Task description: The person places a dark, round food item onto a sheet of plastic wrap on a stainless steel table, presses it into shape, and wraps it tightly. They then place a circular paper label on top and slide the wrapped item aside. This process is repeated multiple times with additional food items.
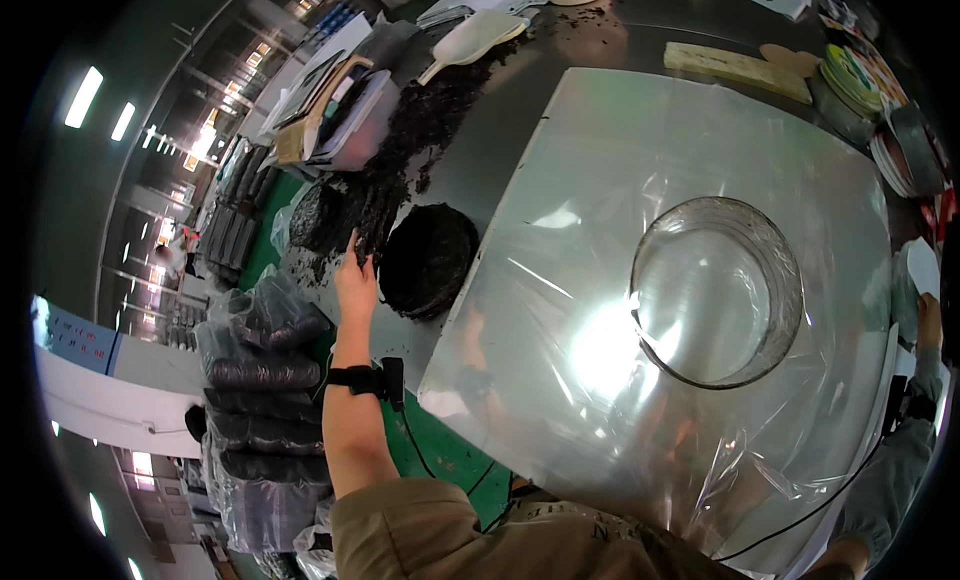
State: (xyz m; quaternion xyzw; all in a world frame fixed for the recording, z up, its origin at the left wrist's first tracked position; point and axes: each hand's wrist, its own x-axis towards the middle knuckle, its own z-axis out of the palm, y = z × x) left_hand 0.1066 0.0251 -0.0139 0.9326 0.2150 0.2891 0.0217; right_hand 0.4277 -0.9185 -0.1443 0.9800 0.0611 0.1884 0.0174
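My left hand (355,280) reaches into a heap of dark, shredded or fibrous material (379,193) on the metal table (469,148). Its index finger and thumb are apart at the heap; whether they pinch any of it is unclear. Just right of this hand lies a round black mass (427,261) with a raised rim. Before me, a round, shallow hoop or mould (780,280) sits on clear plastic film (600,445) spread over a pale board (615,129). At the far right edge, my right hand (930,317) touches a whitish, partly see-through object (906,295); its grip is unclear.
A pale scoop (476,39) lies beyond the heap, near a plastic bin (364,122) of flat items. A yellowish bar (735,69) and round tins (851,92) stand at the back right. Wrapped dark bundles (262,415) are stacked left of me. A cable (810,512) crosses the board's right side.
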